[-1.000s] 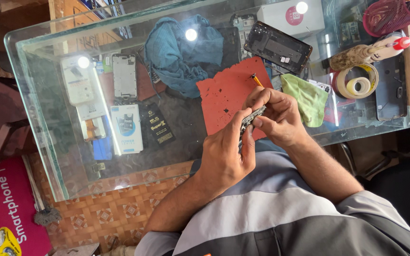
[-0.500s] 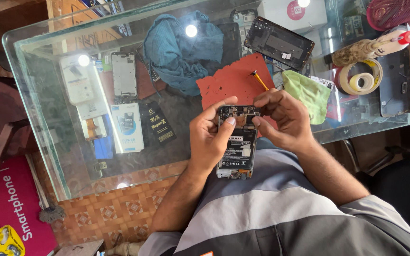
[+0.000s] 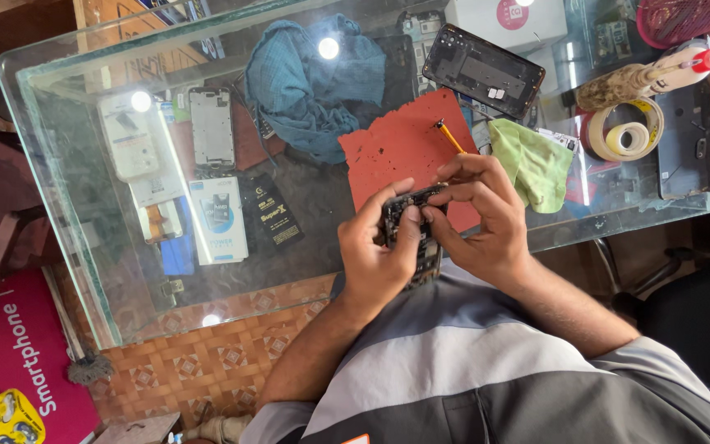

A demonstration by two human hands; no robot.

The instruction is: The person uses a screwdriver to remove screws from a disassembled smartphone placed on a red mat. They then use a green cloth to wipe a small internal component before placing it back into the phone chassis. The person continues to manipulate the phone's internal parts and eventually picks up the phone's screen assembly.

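My left hand (image 3: 375, 255) grips the opened black smartphone (image 3: 411, 234); my right hand (image 3: 482, 218) fingers pinch a yellow-handled screwdriver (image 3: 449, 136) over the red mat (image 3: 408, 152).

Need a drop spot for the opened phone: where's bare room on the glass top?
Free: red mat left of the hands, and glass between the black packet and mat. Crowded: right end around green cloth, tape roll, back cover.
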